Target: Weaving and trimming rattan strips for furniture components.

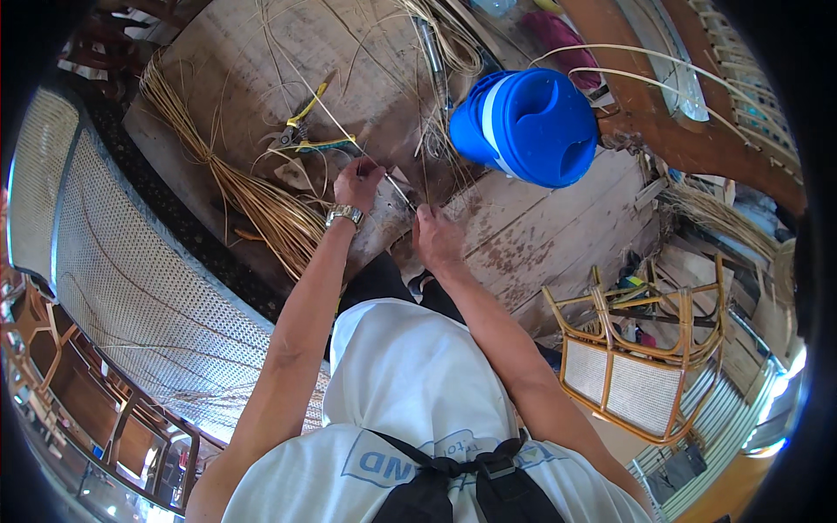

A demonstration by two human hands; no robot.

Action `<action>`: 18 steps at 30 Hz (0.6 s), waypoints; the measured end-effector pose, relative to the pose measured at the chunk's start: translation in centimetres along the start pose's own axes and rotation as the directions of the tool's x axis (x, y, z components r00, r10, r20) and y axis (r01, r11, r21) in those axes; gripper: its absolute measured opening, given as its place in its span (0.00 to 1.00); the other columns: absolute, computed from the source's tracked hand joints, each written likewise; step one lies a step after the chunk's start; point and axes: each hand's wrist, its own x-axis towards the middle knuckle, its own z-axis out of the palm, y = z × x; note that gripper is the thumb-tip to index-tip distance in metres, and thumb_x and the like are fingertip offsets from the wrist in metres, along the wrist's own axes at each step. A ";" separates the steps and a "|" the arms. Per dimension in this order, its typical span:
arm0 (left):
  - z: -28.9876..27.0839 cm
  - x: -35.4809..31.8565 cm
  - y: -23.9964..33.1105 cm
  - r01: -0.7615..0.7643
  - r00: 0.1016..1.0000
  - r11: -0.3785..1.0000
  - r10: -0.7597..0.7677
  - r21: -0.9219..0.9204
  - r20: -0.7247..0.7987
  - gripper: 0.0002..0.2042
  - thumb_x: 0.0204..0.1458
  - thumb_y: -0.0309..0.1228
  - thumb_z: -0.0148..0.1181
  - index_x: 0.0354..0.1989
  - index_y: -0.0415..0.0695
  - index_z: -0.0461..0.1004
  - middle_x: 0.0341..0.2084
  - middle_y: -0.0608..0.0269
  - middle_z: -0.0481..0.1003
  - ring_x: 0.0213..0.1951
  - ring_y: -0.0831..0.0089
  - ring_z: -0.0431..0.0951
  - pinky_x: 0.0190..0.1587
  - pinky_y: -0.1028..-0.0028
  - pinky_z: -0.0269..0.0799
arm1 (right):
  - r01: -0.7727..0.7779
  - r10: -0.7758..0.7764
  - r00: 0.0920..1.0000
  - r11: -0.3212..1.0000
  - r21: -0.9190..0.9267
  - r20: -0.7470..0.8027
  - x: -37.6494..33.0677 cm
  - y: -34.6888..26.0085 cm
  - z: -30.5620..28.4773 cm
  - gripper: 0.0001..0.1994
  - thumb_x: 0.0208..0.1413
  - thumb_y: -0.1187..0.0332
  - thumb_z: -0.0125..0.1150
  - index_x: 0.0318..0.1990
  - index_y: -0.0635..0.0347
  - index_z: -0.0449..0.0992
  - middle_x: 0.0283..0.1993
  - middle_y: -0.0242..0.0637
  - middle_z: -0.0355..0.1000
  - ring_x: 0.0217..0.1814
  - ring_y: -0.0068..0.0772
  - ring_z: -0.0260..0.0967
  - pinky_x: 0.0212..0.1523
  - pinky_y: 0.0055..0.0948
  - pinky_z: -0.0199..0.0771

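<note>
A thin, pale rattan strand (324, 107) slants down from the far side of the work surface to my left hand (357, 185). My left hand, with a metal watch at its wrist, is closed with thumb and fingers pinched on the strand. A short light length runs on between the hands to my right hand (438, 235), whose fingers are closed around its near end. The fingertips partly hide the grip. Just beyond my left hand lies a pair of hand pruners (301, 131) with yellow and teal handles, its handles spread apart.
A long bundle of rattan strands (253, 205) lies left of my hands. To the right stands a blue lidded jug (532, 126). A woven cane panel (166, 279) fills the left side. A rattan chair (636, 366) lies tipped at right. Loose strands (445, 39) coil at the back.
</note>
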 end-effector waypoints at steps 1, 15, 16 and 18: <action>0.0 -0.1 0.1 -0.047 0.998 0.998 0.048 0.033 -0.040 0.19 0.46 0.42 0.69 0.42 0.44 0.77 0.29 0.60 0.80 0.32 0.70 0.80 0.39 0.69 0.75 | 0.080 -0.080 0.995 0.997 -0.006 -0.064 -0.1 0.1 0.1 0.06 0.52 0.71 0.56 0.37 0.56 0.71 0.37 0.44 0.73 0.40 0.52 0.75 0.38 0.48 0.75; -2.5 -7.0 -0.4 -0.161 0.987 0.964 0.153 0.211 0.055 0.12 0.61 0.39 0.52 0.43 0.43 0.73 0.30 0.46 0.78 0.34 0.47 0.79 0.36 0.58 0.74 | -0.210 0.212 0.977 0.935 0.286 0.026 -0.4 0.6 1.6 0.09 0.56 0.65 0.59 0.32 0.62 0.75 0.30 0.45 0.77 0.35 0.49 0.76 0.34 0.45 0.74; -2.4 -7.0 -0.4 -0.197 0.978 0.958 0.178 0.207 0.106 0.11 0.60 0.38 0.52 0.41 0.44 0.73 0.30 0.46 0.78 0.34 0.46 0.78 0.36 0.57 0.73 | -0.261 0.276 0.961 0.876 0.406 0.021 -0.1 0.7 1.9 0.12 0.56 0.62 0.61 0.30 0.63 0.76 0.28 0.44 0.77 0.34 0.47 0.77 0.34 0.44 0.73; -2.0 -6.7 -0.9 -0.191 0.971 0.961 0.156 0.200 0.180 0.11 0.61 0.38 0.52 0.40 0.43 0.72 0.29 0.46 0.78 0.33 0.46 0.78 0.35 0.56 0.73 | -0.328 0.324 0.942 0.822 0.465 0.091 0.6 2.1 3.9 0.14 0.55 0.60 0.62 0.29 0.63 0.77 0.26 0.43 0.77 0.32 0.44 0.76 0.33 0.42 0.72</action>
